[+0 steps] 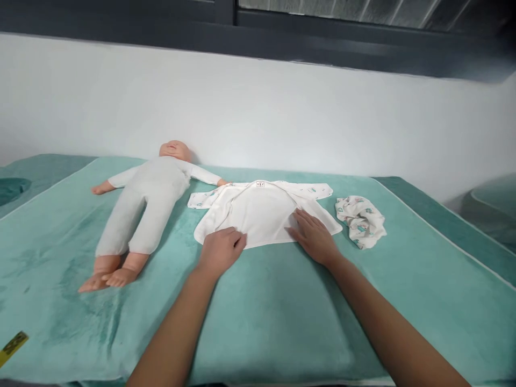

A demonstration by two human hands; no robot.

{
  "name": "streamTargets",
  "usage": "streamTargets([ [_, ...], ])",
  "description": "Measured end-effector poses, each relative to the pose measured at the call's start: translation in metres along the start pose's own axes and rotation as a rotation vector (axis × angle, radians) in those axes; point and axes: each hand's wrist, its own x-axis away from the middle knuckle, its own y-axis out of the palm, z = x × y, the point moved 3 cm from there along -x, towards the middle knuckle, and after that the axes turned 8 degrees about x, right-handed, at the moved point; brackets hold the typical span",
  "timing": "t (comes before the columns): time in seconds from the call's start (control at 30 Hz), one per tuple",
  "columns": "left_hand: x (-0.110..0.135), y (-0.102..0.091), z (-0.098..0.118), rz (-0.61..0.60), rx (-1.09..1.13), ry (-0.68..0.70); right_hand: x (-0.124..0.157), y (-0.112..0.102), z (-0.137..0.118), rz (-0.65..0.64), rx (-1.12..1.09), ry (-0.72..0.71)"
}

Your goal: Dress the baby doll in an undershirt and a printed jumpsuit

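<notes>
A white baby shirt lies spread out with its front opened, its printed sleeves stretched to both sides and a small label at the neck. At its lower left hem, my left hand is closed with curled fingers on the cloth edge; the fingertips are partly hidden. My right hand rests flat on the lower right part of the shirt, fingers stretched out. To the right lies a crumpled printed white cloth, apart from my hand. A baby doll in a white body lies on its back at the left, one hand near the shirt's sleeve.
Everything lies on a teal plush cover over a bed or table. Behind it rises a white wall below a dark window frame. A yellow strip with dark marks shows at the lower left edge.
</notes>
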Motion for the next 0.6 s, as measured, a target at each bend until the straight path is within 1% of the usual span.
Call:
streamTargets([
  [0.13,0.025,0.002,0.002,0.091,-0.036,-0.067,0.027,-0.017,0.011,0.064,-0.110,-0.121],
  [0.23,0.041,0.002,0.004,0.131,-0.021,-0.093,0.032,-0.024,0.012,0.080,-0.076,-0.165],
  [0.3,0.050,0.002,0.007,0.146,0.005,-0.101,0.032,-0.028,0.011,0.051,-0.005,-0.201],
  [0.4,0.060,-0.001,0.010,0.167,0.036,-0.087,0.033,-0.033,0.012,-0.024,0.085,-0.268],
  [0.47,0.068,-0.009,0.008,0.201,0.035,-0.064,0.035,-0.038,0.012,-0.053,0.119,-0.282],
  [0.5,0.072,-0.017,0.006,0.240,0.024,-0.058,0.034,-0.042,0.010,-0.057,0.114,-0.279],
  [0.57,0.080,-0.038,-0.003,0.350,-0.029,-0.070,0.027,-0.048,0.000,-0.042,0.037,-0.243],
  [0.6,0.084,-0.051,-0.010,0.414,-0.073,-0.098,0.018,-0.050,-0.010,-0.030,-0.040,-0.204],
])
